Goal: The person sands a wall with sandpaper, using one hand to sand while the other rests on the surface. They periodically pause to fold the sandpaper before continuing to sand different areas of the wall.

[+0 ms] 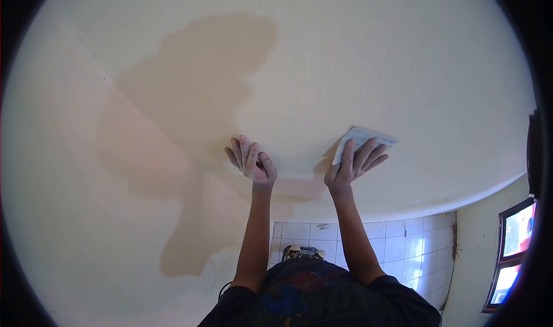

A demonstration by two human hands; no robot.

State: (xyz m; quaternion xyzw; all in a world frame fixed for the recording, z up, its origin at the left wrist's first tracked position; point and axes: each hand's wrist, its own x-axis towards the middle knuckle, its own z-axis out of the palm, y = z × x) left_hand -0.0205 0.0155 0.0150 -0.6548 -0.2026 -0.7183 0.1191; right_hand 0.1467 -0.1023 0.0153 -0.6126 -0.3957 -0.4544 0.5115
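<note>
A piece of sandpaper with printed marks on its back lies against the pale wall. My right hand presses it there, fingers spread over the sheet, with its upper edge and corners sticking out past the fingertips. To the left, my left hand is raised in front of the wall with nothing in it. Its fingers are apart and loosely curled, and whitish dust coats the fingers and palm.
Another wall meets this one in a corner on the left, crossed by my shadow. Below is a tiled floor, with my shoes on a dark support. A dark-framed window is at the right.
</note>
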